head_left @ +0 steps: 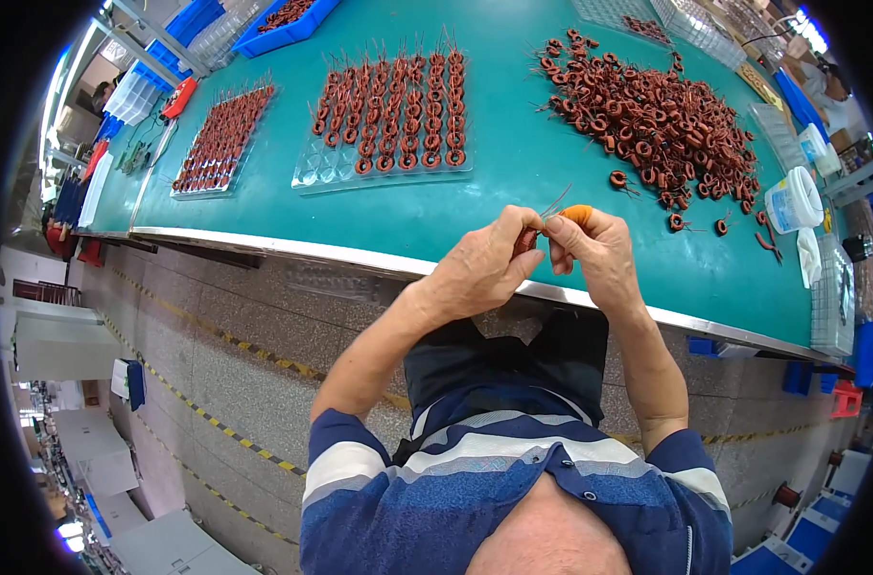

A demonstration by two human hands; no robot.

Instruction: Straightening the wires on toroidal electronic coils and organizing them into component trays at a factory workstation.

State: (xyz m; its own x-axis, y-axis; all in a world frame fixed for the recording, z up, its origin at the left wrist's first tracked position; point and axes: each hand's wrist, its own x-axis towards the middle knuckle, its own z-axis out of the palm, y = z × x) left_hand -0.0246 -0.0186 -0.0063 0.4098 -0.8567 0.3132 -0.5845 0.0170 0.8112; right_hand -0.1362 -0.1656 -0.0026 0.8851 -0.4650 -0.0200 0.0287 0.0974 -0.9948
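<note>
Over the front edge of the green table (pixel 379 225), my two hands meet. My left hand (pixel 479 264) is closed around a copper-wound ring coil (pixel 526 241), mostly hidden by the fingers. Thin wire leads (pixel 557 199) stick up from between the hands. My right hand (pixel 601 251) pinches at these leads with thumb and forefinger; an orange finger cover (pixel 578 214) is on one finger. Beyond my right hand lies a big heap of similar ring coils (pixel 657 125), with a few loose ones near its front. Ahead of my left hand, a clear tray (pixel 312 177) holds rows of coils.
A second filled clear tray (pixel 203 194) lies farther left. A blue bin (pixel 288 36) with coils stands at the back left. To the right are a white tub (pixel 793 201), red-handled pliers (pixel 768 245) and stacked clear trays (pixel 832 302). The table's metal edge (pixel 360 251) runs before me.
</note>
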